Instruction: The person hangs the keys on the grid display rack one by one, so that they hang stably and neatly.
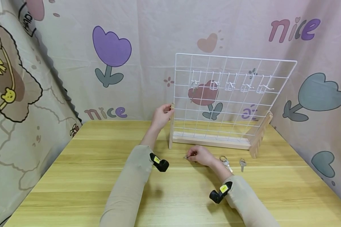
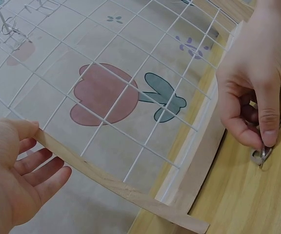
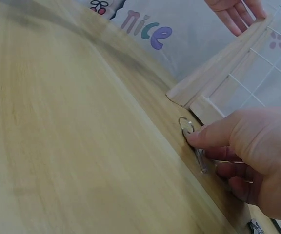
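My right hand (image 1: 201, 155) pinches a key (image 3: 199, 158) with a metal ring (image 3: 181, 122) between thumb and fingers, low over the table in front of the rack. In the left wrist view, the ring end (image 2: 257, 157) pokes out below the fingertips. My left hand (image 1: 161, 117) holds the upper end of the left wooden side post (image 2: 116, 186) of a white wire grid rack (image 1: 216, 108). Several white hooks (image 1: 230, 85) hang in a row on the grid. A key on a ring (image 1: 194, 86) hangs from the leftmost hook.
Two more keys lie on the wooden table (image 1: 74, 176) right of my right hand: one with a ring (image 1: 225, 163), partly beside the wrist, and another key (image 1: 242, 164) farther right. A patterned curtain (image 1: 153, 37) stands behind the rack. The rack's right wooden post (image 1: 260, 135) leans outward.
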Demonstrator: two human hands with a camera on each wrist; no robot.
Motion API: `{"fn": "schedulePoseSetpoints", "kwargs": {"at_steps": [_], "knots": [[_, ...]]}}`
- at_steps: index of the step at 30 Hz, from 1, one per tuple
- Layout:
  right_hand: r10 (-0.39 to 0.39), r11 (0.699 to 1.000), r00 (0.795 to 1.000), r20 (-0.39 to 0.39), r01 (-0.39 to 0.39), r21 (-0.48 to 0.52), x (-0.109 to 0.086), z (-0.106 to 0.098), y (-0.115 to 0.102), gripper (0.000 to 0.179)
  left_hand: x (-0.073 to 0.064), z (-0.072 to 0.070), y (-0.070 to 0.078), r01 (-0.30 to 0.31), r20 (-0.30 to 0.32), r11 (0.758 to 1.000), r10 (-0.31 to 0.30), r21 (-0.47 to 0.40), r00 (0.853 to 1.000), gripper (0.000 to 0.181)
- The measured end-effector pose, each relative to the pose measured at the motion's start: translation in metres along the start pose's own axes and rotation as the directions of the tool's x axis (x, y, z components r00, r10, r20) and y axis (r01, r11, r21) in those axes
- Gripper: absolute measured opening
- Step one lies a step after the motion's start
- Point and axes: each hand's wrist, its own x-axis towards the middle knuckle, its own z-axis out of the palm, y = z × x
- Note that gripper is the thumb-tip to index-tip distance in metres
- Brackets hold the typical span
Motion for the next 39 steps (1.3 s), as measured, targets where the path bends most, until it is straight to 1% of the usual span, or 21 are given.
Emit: {"fn": "schedulePoseSetpoints", "kwargs": {"at_steps": [6, 11, 16, 21, 23, 26, 33, 36, 39], "knots": [[-0.021, 1.0, 1.0, -0.017, 0.021, -0.01, 0.0003, 0.0023, -0.003, 0.008, -0.0001, 0.0007, -0.0015, -0.004, 0.005, 1.0, 0.004, 0.001, 1.0, 0.041], [-0.079, 0.997, 0.997, -0.023, 0.078, -0.02, 0.0022, 0.0052, -0.0053, 0.011, 0.0005, 0.0013, -0.0019, -0.01, 0.004, 1.0, 0.01, -0.008, 1.0, 0.041], [-0.114, 0.992, 0.993, -0.022, 0.112, -0.061, 0.0036, 0.0077, -0.0045, 0.007, 0.0005, 0.0016, -0.0015, -0.007, 0.006, 1.0, 0.007, -0.005, 1.0, 0.042], [-0.093, 0.994, 0.995, -0.02, 0.091, -0.06, 0.0036, 0.0093, -0.0065, 0.002, 0.0002, 0.0011, -0.0019, -0.009, 0.008, 1.0, 0.009, -0.012, 1.0, 0.041], [-0.082, 0.995, 0.996, -0.017, 0.081, -0.05, 0.0038, 0.01, -0.0073, 0.003, 0.0002, 0.0007, -0.0019, -0.01, 0.01, 1.0, 0.01, -0.011, 1.0, 0.042], [-0.085, 0.996, 0.996, -0.015, 0.084, -0.031, 0.0041, 0.0101, -0.0071, 0.005, -0.0001, 0.0002, -0.0016, -0.013, 0.011, 1.0, 0.013, -0.011, 1.0, 0.042], [-0.118, 0.993, 0.993, -0.019, 0.118, 0.002, 0.0034, 0.0074, -0.0038, 0.003, -0.0007, -0.0011, -0.0006, -0.009, 0.01, 1.0, 0.009, -0.01, 1.0, 0.042], [-0.109, 0.994, 0.993, -0.032, 0.11, 0.024, 0.003, 0.0053, -0.0032, 0.003, -0.0001, -0.0011, -0.0001, -0.011, 0.007, 1.0, 0.011, 0.001, 1.0, 0.042], [-0.085, 0.995, 0.995, -0.044, 0.087, 0.055, 0.0028, 0.003, -0.003, 0.004, 0.0004, -0.0011, 0.0005, -0.01, 0.005, 1.0, 0.01, 0.003, 1.0, 0.041]]}}
